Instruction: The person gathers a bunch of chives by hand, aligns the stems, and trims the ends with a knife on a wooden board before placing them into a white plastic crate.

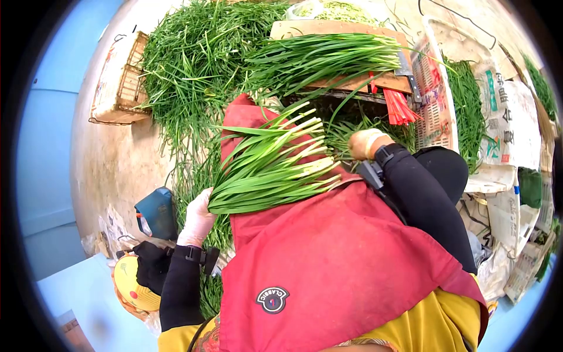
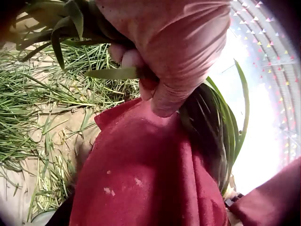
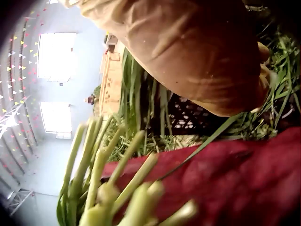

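Note:
A bunch of garlic chives [image 1: 275,167], green leaves to the left and pale stem ends to the right, lies across the red apron [image 1: 328,240] on the person's lap. My gloved left hand [image 1: 199,216] grips the leaf end; in the left wrist view its thumb and fingers curl round dark green leaves [image 2: 202,113]. My gloved right hand [image 1: 366,144] is apart from the bunch, just right of the stem ends, over loose leaves [image 1: 346,135]. In the right wrist view its back hides most of its fingers, and I cannot tell whether it holds a leaf.
A large heap of loose greens [image 1: 193,64] covers the floor ahead. Trimmed chives [image 1: 328,56] lie on a wooden board [image 1: 281,29], beside a knife [image 1: 410,76] and red strips [image 1: 400,107]. A plastic crate [image 1: 434,88] stands right, another crate [image 1: 120,79] left.

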A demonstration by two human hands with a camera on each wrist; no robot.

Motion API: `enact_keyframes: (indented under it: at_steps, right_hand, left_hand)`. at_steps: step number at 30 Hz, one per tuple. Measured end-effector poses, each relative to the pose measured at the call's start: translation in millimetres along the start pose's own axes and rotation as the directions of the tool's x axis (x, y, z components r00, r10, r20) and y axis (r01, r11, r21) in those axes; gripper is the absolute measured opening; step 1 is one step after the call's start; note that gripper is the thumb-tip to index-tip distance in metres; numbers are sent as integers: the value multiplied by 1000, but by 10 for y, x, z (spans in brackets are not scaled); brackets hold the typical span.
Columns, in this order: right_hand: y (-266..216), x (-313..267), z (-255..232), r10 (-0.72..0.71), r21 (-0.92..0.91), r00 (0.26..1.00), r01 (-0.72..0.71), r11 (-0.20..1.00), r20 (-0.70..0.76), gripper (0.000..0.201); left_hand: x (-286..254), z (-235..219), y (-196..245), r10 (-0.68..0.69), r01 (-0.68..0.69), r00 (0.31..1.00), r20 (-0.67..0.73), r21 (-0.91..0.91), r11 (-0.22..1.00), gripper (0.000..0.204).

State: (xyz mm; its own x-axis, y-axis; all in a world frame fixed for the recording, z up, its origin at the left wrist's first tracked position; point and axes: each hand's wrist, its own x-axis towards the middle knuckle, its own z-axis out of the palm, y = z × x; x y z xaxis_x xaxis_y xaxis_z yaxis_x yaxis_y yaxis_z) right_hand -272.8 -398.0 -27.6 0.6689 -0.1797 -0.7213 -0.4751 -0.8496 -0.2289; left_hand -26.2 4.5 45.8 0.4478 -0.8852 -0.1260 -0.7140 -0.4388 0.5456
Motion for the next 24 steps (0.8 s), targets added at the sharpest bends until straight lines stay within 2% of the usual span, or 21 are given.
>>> enact_keyframes:
  at_steps: [2,3,4,5,6,7,8,10,11,12,14,15,16,18,19,20,22,23,24]
  right_hand:
    - [297,14,236,117,-20,991,-116,993,70,35]
    - [330,-65,254,120,35,991,-122,992,58,38]
    - [315,-203,203,125,92,991,-129,987,46,42]
    - [292,-328,113,103,321,995,-102,941,15,49]
    - [313,-329,194,-3,548,981,112,829,-196,52]
    - [312,-296,244,-84,753,973,220,620,-215,53]
    - [275,-248,297,-154,889,954,295,349,-257,56]
    - [-22,-296,245,-174,832,868,496,249,-465,61]
    - [-105,-245,197,-239,800,851,523,294,-468,63]
    - [-305,-317,86,-205,793,835,549,265,-510,56]
    - [-497,-111,107,-150,920,908,377,-111,-390,38]
    - [-570,-255,-9,-53,928,934,343,-145,-353,23]
    - [-587,-163,49,14,874,911,400,-275,-412,18]
    - [-534,-100,29,237,829,867,491,-268,-438,17]
    - [-393,-49,48,260,800,861,505,-325,-438,17]
    - [-214,-80,104,307,858,853,485,-170,-422,21]
    - [200,-12,346,-58,925,927,374,65,-371,31]
    - [182,-62,359,-181,849,924,381,366,-337,34]
    - [127,-198,388,-283,679,922,386,625,-264,40]
  left_hand:
    - [-72,94,-110,-25,21,997,-75,-52,998,30]
    - [-86,126,-76,-69,59,995,-77,-127,990,26]
    - [-133,187,-88,-70,60,995,-74,-127,990,26]
    - [-204,275,-123,-126,103,988,-94,-213,972,25]
    - [-219,320,-69,-183,143,977,-111,-299,944,23]
    - [-242,311,56,-154,128,981,-121,-198,972,23]
    - [-274,362,53,-155,130,980,-122,-196,972,23]
    - [-308,456,68,-115,88,979,-171,-154,984,25]
    - [-328,470,139,-215,150,965,-148,-358,921,28]
    - [-322,464,205,-213,149,966,-149,-356,923,28]
    - [-316,447,282,-206,134,963,-174,-354,926,28]
    - [-328,448,278,-171,101,967,-191,-331,938,28]
    - [-342,460,249,-168,99,967,-192,-326,940,28]
    - [-380,483,185,-258,187,957,-133,-399,898,29]
    - [-370,435,282,-279,210,951,-133,-384,899,30]
    - [-371,452,272,-278,208,951,-137,-383,900,30]
    - [-383,500,226,-315,219,935,-161,-436,873,30]
    - [-371,484,279,-320,227,934,-160,-426,876,27]
    - [-376,489,288,-318,225,934,-162,-425,877,27]
